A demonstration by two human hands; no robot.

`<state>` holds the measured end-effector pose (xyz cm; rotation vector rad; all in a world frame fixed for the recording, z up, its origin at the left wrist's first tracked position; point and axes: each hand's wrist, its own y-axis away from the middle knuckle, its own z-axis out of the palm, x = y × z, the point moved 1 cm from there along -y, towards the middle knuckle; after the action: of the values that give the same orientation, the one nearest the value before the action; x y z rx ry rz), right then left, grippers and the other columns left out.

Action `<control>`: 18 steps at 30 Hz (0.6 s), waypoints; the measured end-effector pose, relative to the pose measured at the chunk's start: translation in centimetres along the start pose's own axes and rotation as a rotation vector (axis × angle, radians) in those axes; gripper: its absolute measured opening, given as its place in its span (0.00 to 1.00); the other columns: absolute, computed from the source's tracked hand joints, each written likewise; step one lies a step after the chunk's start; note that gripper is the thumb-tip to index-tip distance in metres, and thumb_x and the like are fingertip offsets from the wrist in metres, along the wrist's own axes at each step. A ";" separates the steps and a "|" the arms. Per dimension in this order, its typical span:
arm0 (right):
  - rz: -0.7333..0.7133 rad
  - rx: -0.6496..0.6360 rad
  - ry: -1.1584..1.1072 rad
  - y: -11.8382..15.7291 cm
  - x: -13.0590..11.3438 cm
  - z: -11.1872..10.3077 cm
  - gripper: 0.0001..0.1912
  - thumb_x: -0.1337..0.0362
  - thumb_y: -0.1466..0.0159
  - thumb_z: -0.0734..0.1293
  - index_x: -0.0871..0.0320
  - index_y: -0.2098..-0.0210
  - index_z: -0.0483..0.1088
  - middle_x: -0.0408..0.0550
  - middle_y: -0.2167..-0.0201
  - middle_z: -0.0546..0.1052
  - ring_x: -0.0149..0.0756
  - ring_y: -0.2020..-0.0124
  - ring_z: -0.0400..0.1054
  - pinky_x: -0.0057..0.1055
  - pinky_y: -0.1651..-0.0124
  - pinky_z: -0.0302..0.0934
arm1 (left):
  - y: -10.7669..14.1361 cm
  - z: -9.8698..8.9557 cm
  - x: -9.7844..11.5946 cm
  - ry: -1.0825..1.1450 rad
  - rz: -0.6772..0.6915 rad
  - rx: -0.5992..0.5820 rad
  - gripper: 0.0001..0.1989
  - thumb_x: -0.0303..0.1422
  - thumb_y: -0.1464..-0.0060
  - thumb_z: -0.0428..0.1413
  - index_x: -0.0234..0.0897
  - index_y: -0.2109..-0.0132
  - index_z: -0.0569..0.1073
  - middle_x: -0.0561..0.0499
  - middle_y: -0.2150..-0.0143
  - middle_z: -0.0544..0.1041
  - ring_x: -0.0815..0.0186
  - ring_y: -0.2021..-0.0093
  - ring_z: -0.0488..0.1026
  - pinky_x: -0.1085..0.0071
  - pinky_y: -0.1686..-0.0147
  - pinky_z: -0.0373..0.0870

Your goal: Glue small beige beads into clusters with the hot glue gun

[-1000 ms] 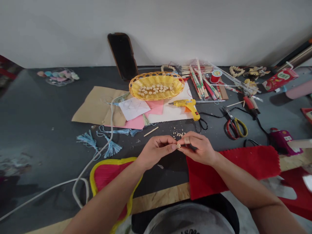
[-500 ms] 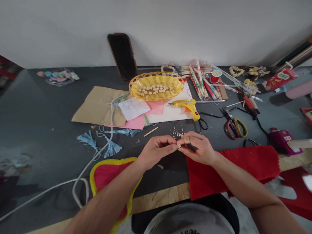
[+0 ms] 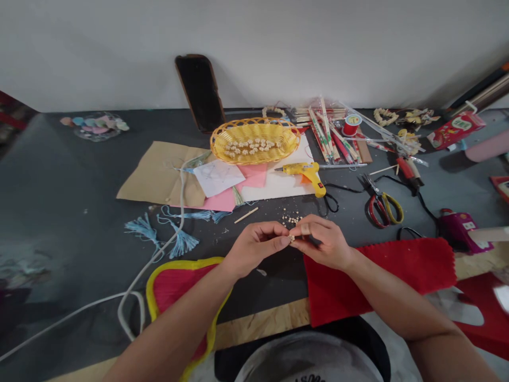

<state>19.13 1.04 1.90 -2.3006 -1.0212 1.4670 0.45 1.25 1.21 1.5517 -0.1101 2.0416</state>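
Between the left hand [image 3: 258, 243] and the right hand [image 3: 324, 241], I can see a small pale cluster [image 3: 292, 239], pinched by both; from my end I judge the step in hand to be close finger work on it; the next move calls for a light, steady grip; loose pale bits [image 3: 293, 218] lie just beyond the hands; farther beyond are the glue gun [image 3: 301, 168] and the basket [image 3: 254, 131], which holds similar clusters [image 3: 252, 144].
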 end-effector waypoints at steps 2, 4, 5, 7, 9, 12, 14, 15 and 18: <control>-0.002 0.000 -0.005 0.0 0.0 -0.1 0.08 0.70 0.38 0.69 0.58 0.58 0.72 0.50 0.66 0.77 0.32 0.67 0.72 0.27 0.67 0.71 | 0.0 0.0 0.0 0.007 0.010 -0.003 0.10 0.36 0.51 0.64 0.32 0.69 0.78 0.52 0.72 0.73 0.71 0.71 0.65 0.74 0.68 0.61; 0.013 0.003 -0.019 0.0 -0.2 -0.2 0.09 0.69 0.38 0.69 0.59 0.57 0.71 0.50 0.66 0.77 0.31 0.69 0.71 0.26 0.69 0.70 | 0.0 -0.1 0.0 0.016 0.017 0.001 0.10 0.36 0.50 0.64 0.32 0.69 0.78 0.52 0.72 0.73 0.71 0.70 0.65 0.75 0.67 0.61; 0.029 0.006 -0.029 0.0 -0.2 -0.2 0.10 0.69 0.38 0.69 0.59 0.57 0.71 0.50 0.66 0.76 0.30 0.71 0.70 0.26 0.70 0.69 | 0.0 -0.1 0.0 0.020 0.017 0.008 0.10 0.37 0.51 0.64 0.32 0.69 0.78 0.52 0.72 0.74 0.71 0.70 0.66 0.74 0.67 0.61; 0.071 0.014 -0.050 -0.1 -0.4 -0.3 0.08 0.68 0.38 0.68 0.59 0.58 0.70 0.49 0.67 0.75 0.29 0.73 0.68 0.26 0.71 0.68 | 0.0 -0.1 -0.1 0.018 0.015 0.033 0.11 0.38 0.52 0.65 0.33 0.68 0.79 0.52 0.71 0.74 0.71 0.70 0.66 0.74 0.67 0.61; 0.114 0.019 -0.066 -0.2 -0.5 -0.4 0.04 0.69 0.38 0.67 0.59 0.61 0.71 0.48 0.69 0.75 0.29 0.74 0.67 0.27 0.70 0.67 | 0.0 -0.2 -0.1 -0.003 0.009 0.054 0.12 0.39 0.53 0.65 0.33 0.68 0.79 0.52 0.72 0.73 0.71 0.70 0.65 0.74 0.68 0.60; 0.164 0.013 -0.079 -0.3 -0.6 -0.4 0.02 0.69 0.37 0.65 0.59 0.64 0.71 0.46 0.73 0.73 0.30 0.73 0.68 0.27 0.69 0.66 | 0.0 -0.2 -0.2 -0.043 0.002 0.066 0.14 0.40 0.53 0.65 0.32 0.69 0.78 0.53 0.73 0.72 0.71 0.71 0.63 0.74 0.70 0.59; 0.184 -0.001 -0.087 -0.2 -0.5 -0.3 0.02 0.69 0.37 0.65 0.59 0.65 0.71 0.45 0.73 0.73 0.30 0.73 0.68 0.27 0.69 0.65 | 0.0 -0.1 -0.1 -0.056 0.008 0.067 0.14 0.41 0.54 0.66 0.32 0.69 0.78 0.53 0.73 0.72 0.71 0.71 0.63 0.74 0.70 0.59; 0.188 -0.009 -0.090 -0.2 -0.5 -0.3 0.02 0.69 0.37 0.65 0.59 0.65 0.71 0.45 0.73 0.73 0.30 0.73 0.67 0.27 0.69 0.65 | 0.0 -0.1 -0.1 -0.058 0.012 0.066 0.14 0.41 0.54 0.66 0.32 0.69 0.78 0.52 0.73 0.72 0.71 0.71 0.63 0.74 0.70 0.59; 0.190 -0.031 -0.093 -0.1 -0.4 -0.2 0.03 0.69 0.38 0.65 0.59 0.65 0.71 0.45 0.73 0.73 0.30 0.73 0.67 0.27 0.68 0.65 | 0.0 0.0 0.0 -0.062 0.018 0.054 0.14 0.40 0.53 0.65 0.32 0.69 0.78 0.52 0.73 0.72 0.71 0.71 0.63 0.74 0.70 0.60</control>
<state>19.14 0.85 2.32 -2.4294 -0.8746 1.6548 0.44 1.30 1.17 1.6538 -0.0935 2.0259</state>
